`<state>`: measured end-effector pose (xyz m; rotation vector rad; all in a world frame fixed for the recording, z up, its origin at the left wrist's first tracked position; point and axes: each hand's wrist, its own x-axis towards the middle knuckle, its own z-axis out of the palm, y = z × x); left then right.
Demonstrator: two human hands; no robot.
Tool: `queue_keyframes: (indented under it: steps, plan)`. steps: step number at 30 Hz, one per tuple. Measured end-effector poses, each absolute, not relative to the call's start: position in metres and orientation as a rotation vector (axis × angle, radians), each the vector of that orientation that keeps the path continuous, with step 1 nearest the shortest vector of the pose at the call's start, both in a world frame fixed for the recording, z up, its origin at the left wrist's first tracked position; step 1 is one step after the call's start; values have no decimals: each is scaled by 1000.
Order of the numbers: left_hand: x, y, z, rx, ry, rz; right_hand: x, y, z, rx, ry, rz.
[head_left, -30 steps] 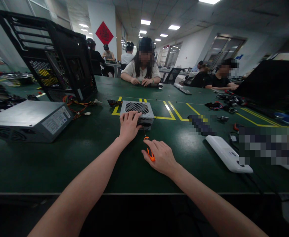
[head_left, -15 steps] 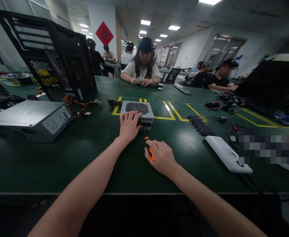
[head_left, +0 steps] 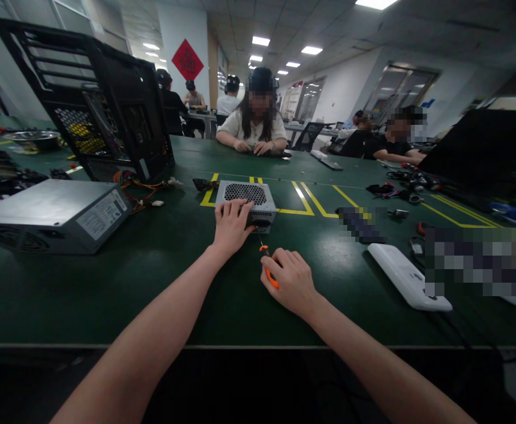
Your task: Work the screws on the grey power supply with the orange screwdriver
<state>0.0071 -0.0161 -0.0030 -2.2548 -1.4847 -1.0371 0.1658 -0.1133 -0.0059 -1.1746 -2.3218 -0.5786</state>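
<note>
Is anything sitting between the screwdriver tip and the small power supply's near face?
Nothing visible does. The screwdriver in the right hand points straight at the small power supply; the left hand rests on its left part, beside the shaft's line.

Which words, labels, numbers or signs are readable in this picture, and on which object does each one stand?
No text can be read here.
Label on the large grey power supply: print too small and blurred.
Red diamond sign on the far wall: dark character, not legible.
Small power supply under the left hand: no readable marking.
</note>
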Motion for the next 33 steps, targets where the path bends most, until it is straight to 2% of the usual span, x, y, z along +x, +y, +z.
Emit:
queue_keyframes:
  steps: [19,28,33]
  plan:
    - [6,-16,-3,-2266,-1480,-1010,167,-110,-7,-1105,-2365,-519]
    - [7,-16,-2,-2266,-1491,-1018,168,-113,-5,-1118,-2394,-660]
    - [7,-16,-3,-2243,-1486,-1023,168,-112,-4,-1153,-2372,-550]
